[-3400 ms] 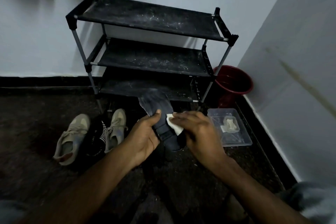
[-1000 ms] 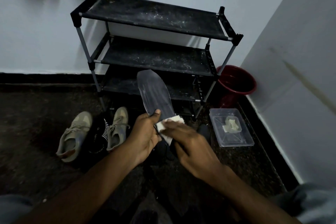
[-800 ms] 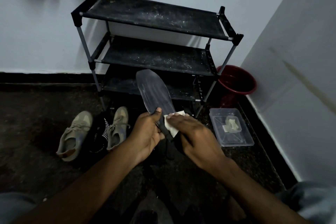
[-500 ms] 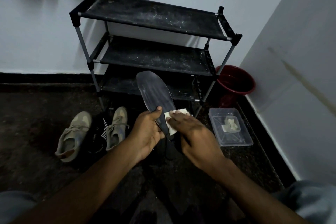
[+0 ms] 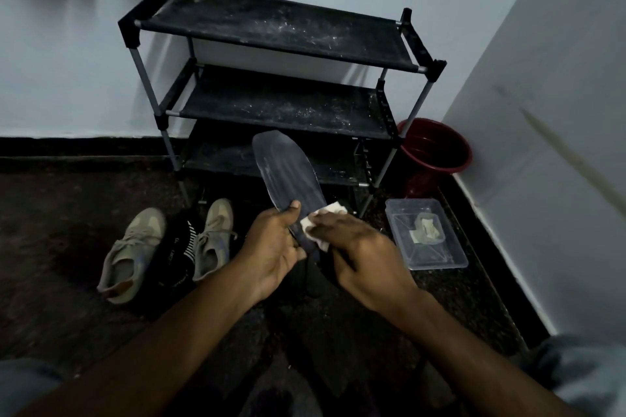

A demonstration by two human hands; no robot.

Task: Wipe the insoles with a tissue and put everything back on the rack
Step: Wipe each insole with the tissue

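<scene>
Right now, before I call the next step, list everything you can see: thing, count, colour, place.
shoe rack: one, black, three dusty shelves, against the back wall
insole: one, dark grey, held up in front of the rack's lowest shelf
tissue: one, white, on the insole's near end
shoes: two, beige, on the floor left of the hands
striped item: one, black and white, between the shoes; cannot tell what it is
bucket: one, red, on the floor right of the rack
container: one, clear, on the floor in front of the bucket, something pale inside
left grip: one, bare, holds the insole's near end
right grip: one, bare, holds the tissue against the insole
</scene>
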